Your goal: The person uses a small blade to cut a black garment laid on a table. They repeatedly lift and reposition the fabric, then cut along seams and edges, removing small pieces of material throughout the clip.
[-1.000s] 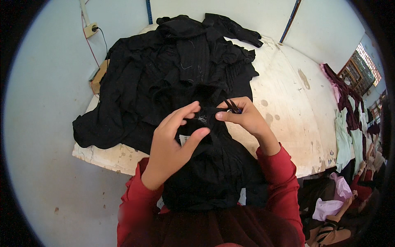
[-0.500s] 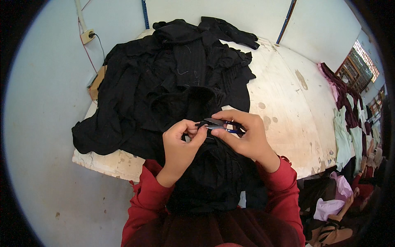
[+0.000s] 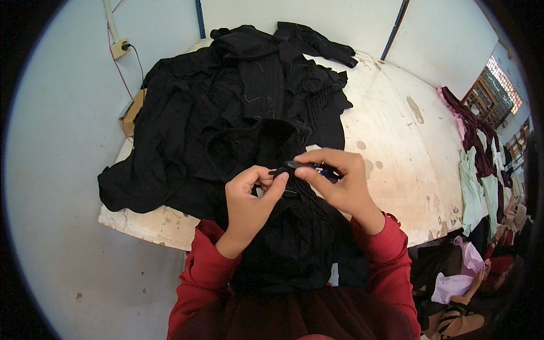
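1. Nearest my camera, below the snips, a black garment [image 3: 294,243] spreads over the person's lap and climbs toward the hands. A pale tag [image 3: 334,274] shows on its lower part; from here I can't make out any writing on it.
2. Left of the snips, I see the left hand [image 3: 253,192] pinching a bit of the black cloth between thumb and fingertips.
3. My landmark, the snips [image 3: 326,169], sit over the garment's upper part, dark with blue on the handle. Their long axis runs nearly crosswise, blades to the left, toward the pinched cloth, handle end to the right and slightly lower. The blades look blurred to me.
4. Wrapped round the snips' handle is the right hand [image 3: 345,178], clamped between thumb and fingers. The two hands are near each other.
5. Beyond the snips, a heap of black garments [image 3: 187,130] covers much of the pale, stained surface [image 3: 391,192].
6. Farther off, up and left of the snips, I get a wall socket [image 3: 120,49] with a plug; well to their right, mint-green cloth [image 3: 470,187] hangs.
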